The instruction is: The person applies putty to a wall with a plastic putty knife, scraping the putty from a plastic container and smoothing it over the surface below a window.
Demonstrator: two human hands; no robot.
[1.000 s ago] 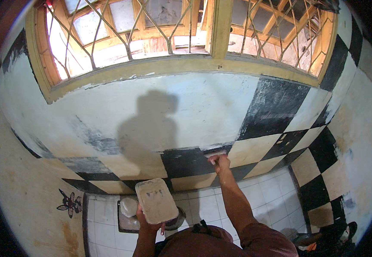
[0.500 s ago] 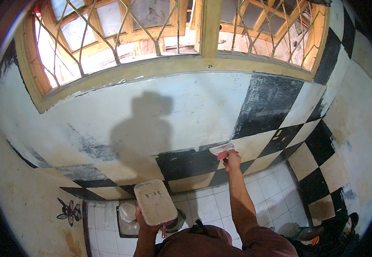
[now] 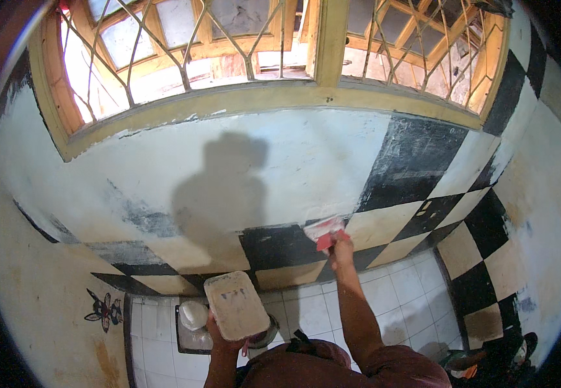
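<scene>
Far white-coated wall area [image 3: 319,161] looks mostly covered, near and right black-and-cream painted checks [image 3: 274,247] bare; right hand [image 3: 342,251] grips red-handled flat scraper [image 3: 324,234], left hand [image 3: 222,338] holds beige rectangular tray [image 3: 235,307].

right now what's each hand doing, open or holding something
Left hand: holding a beige rectangular tray, fingers mostly hidden beneath it.
Right hand: closed, holding a red scraper.

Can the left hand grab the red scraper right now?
Probably not: the left hand is busy holding the tray, and the right hand has the scraper, up by the wall.
</scene>
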